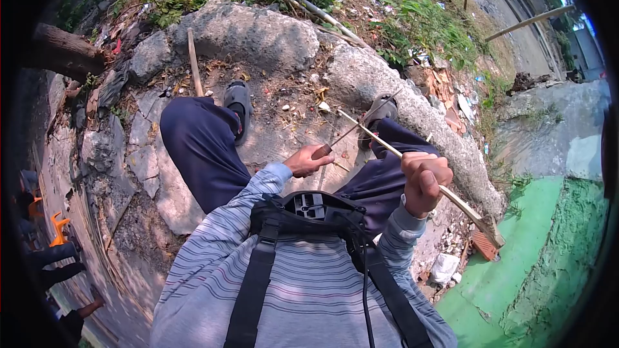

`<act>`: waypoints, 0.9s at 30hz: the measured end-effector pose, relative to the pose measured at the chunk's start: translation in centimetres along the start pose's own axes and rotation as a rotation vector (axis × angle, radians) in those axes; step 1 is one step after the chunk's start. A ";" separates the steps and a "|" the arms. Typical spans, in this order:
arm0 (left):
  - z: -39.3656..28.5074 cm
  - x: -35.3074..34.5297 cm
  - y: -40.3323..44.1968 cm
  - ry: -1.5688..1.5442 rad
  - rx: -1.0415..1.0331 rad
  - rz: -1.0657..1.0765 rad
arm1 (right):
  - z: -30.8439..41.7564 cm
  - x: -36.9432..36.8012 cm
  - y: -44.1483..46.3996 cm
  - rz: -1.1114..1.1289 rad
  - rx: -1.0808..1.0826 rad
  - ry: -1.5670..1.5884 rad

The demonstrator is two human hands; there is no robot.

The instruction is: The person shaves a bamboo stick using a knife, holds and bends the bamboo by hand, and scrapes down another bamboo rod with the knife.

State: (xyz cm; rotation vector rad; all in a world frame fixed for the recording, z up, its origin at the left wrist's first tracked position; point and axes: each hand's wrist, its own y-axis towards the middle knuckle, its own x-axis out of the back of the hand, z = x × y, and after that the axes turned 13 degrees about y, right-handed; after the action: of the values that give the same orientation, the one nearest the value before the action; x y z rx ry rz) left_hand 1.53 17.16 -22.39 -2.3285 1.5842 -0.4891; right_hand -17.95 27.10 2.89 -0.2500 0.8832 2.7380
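My left hand (309,161) is closed around the brown handle of a knife (348,133), its thin dark blade pointing up and to the right. A long, pale wooden stick (380,143) is gripped in my right fist (425,182). Its narrow end lies between my feet, and its thicker end reaches down to the right, past my fist. The blade crosses the stick near the narrow end; whether they touch I cannot tell. Both hands are in front of my chest, above my spread knees.
A rough concrete curb (251,33) curves in front of my feet. Another wooden stick (195,64) leans by my left knee. To the right are a green-painted surface (516,270), a brick piece (485,246) and a white bag (443,268). People and an orange object (59,229) are at far left.
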 end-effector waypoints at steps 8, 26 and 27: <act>-0.4 -0.3 0.3 -0.045 0.053 0.037 | 0.1 0.4 0.2 -0.009 0.008 -0.012; -0.1 0.0 -0.1 0.001 0.027 -0.031 | -0.4 0.0 0.5 0.001 0.019 -0.010; 0.1 0.0 -0.1 0.029 0.044 -0.036 | -0.4 0.0 0.4 0.001 0.020 -0.005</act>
State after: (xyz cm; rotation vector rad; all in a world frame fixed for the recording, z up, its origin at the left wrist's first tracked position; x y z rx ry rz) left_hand 1.68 17.25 -22.42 -2.3307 1.5311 -0.5628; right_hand -18.07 26.57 2.80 -0.2384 0.9083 2.7279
